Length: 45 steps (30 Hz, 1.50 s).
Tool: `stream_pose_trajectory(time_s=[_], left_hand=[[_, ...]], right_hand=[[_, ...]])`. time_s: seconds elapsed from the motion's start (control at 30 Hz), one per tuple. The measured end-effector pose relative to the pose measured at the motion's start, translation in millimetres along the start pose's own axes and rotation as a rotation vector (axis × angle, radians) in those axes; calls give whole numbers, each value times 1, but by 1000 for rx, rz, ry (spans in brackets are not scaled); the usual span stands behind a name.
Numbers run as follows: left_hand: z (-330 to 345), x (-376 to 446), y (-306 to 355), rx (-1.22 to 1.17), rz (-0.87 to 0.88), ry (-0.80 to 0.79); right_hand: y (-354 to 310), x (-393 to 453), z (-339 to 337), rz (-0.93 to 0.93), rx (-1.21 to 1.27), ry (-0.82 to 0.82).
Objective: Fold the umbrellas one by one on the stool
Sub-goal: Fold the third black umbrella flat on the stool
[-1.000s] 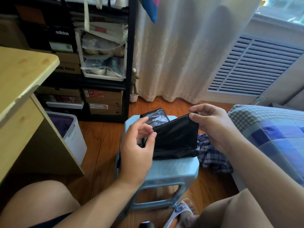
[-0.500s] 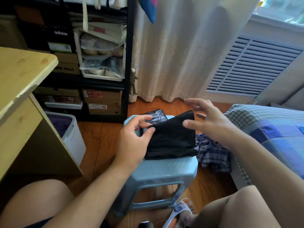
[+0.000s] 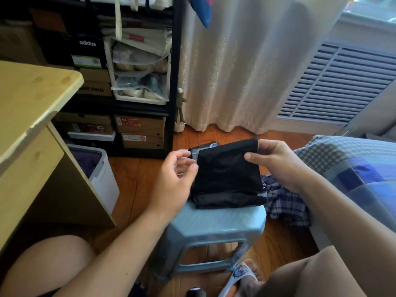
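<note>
A black umbrella [image 3: 227, 174] sits on top of a light blue plastic stool [image 3: 216, 221] in the middle of the picture. Its black cloth is lifted up like a flat panel, and the bottom part lies bunched on the stool seat. A shiny dark piece [image 3: 203, 147], maybe a cover or another umbrella, peeks out behind it at about 11 o'clock from the black cloth.

The right hand [image 3: 276, 161] pinches the top right corner of the black cloth between thumb and fingers, at about 2 o'clock from the umbrella's middle. The left hand [image 3: 175, 179] is at 9 o'clock from the umbrella. Its fingers are curled and its thumb touches the left edge of the cloth, and it looks like it pinches that edge.

At 10 o'clock in the picture stands a black shelf [image 3: 173, 71] full of boxes. One black box [image 3: 86, 50] says "adidas" in white letters. A brown box [image 3: 95, 88] under it shows the letters "No!" at the end of a word that is cut off. Lower down, a brown shoebox [image 3: 139, 125] has a red label with "9.5" on it. The other labels are too small to read.

A wooden desk [image 3: 32, 99] is at 9 o'clock, with a white bin [image 3: 102, 176] beside it. A cream curtain [image 3: 246, 61] hangs at 12 o'clock. A checked blue blanket [image 3: 353, 168] is at 3 o'clock, and a plaid cloth [image 3: 285, 202] lies on the floor just beside the stool. A sandal [image 3: 240, 275] with a picture on it is at 6 o'clock.
</note>
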<state>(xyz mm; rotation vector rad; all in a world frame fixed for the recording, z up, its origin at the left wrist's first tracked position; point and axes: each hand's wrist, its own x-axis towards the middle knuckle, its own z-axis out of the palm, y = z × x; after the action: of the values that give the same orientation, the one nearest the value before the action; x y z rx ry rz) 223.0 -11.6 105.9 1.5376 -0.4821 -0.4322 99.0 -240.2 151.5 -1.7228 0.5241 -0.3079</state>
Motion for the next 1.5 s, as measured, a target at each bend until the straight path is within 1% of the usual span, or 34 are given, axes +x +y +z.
stream_pose_trajectory(time_s=[0.07, 0.2, 0.37, 0.43, 0.5, 0.57, 0.7, 0.77, 0.87, 1.0, 1.1, 1.13, 1.17, 1.2, 1.27, 1.3, 1.33, 1.37, 1.4, 1.43, 1.5], left_hand=[[4, 0, 0, 12, 11, -14], [8, 1, 7, -1, 57, 55], [14, -8, 6, -19, 42, 59], [17, -13, 8, 1, 118, 98], [18, -16, 10, 80, 219, 163], [18, -17, 10, 116, 261, 194], [18, -17, 6, 70, 232, 162], [18, -16, 4, 82, 258, 152], [16, -13, 2, 190, 383, 185], [10, -4, -4, 448, 654, 247], [6, 4, -5, 542, 747, 234], [5, 7, -3, 532, 735, 228], [4, 10, -1, 476, 678, 204], [3, 15, 1, 376, 562, 142], [0, 25, 2, 145, 254, -98], [-1, 31, 0, 58, 133, -211], [-1, 38, -4, 0, 57, -291], [1, 44, -8, -20, 22, -318], [3, 52, -12, 1, 8, -277], [6, 60, -17, 9, -10, -205], [13, 78, -29, -35, -109, -47]], right_hand=[[-1, 0, -1, -9, 5, -6], [-2, -3, 0, -1, -27, -16], [-7, -4, -1, 1, -62, -21], [-8, -4, -1, -1, -66, -25], [-8, -5, 1, 2, -46, -25], [-9, -7, 1, 1, -45, -22], [-10, -6, -1, -7, -108, -7], [-11, -6, -2, -8, -130, 2], [-12, -7, -3, -1, -132, -9], [-17, -11, -1, 15, -138, -35], [-20, -14, 1, -15, -164, -24], [-20, -13, 2, -30, -168, -11], [-20, -12, 2, -37, -170, 2], [-20, -10, 3, -41, -164, 11], [-20, -5, 4, -38, -142, 23], [-21, -2, 5, -29, -135, 29], [-21, 3, 6, -16, -132, 35], [-21, 9, 8, -3, -129, 35], [-22, 16, 10, 2, -133, 38], [-20, 24, 11, 1, -133, 55], [-12, 36, 6, -4, -139, 152]])
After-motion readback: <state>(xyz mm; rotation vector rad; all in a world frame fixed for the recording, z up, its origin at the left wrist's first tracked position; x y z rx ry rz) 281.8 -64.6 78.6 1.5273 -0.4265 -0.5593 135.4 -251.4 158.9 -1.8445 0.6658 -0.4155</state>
